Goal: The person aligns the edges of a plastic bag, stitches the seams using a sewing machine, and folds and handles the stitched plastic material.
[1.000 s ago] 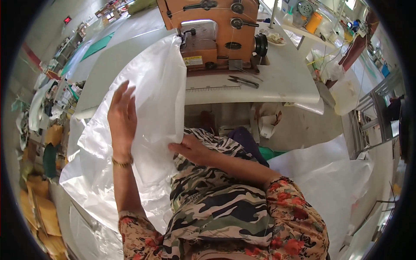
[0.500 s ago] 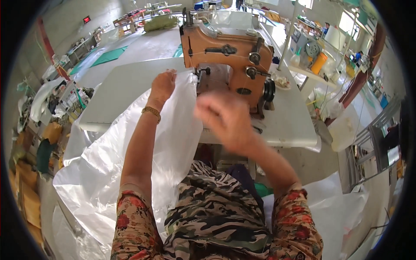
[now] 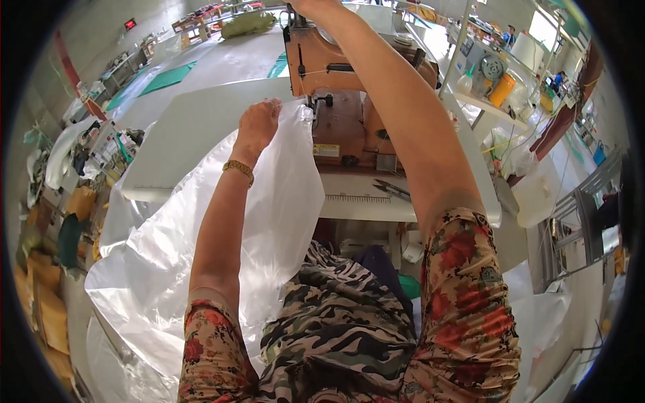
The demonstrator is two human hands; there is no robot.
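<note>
White glossy sheet (image 3: 279,181): top corner sits at the needle area of the brown sewing machine (image 3: 336,124), rest drapes over the worktop (image 3: 164,151) front edge, down the person's left, beside the camouflage apron (image 3: 342,316). Bulk hangs left, likely because the machine body takes up the right side. Left hand (image 3: 259,124) is at the sheet's upper edge near the needle, probably to steady that corner and line it up. Left grip: fingers close together, thumb hidden, so can't tell if it pinches. Right hand (image 3: 313,5) is up at the top of the machine head, cut by the frame; can't tell its grip or what it holds, maybe reaching for a part up there. Dark snips (image 3: 392,189) lie by the ruler strip (image 3: 356,198), right of the sheet, presumably for easy reach.
</note>
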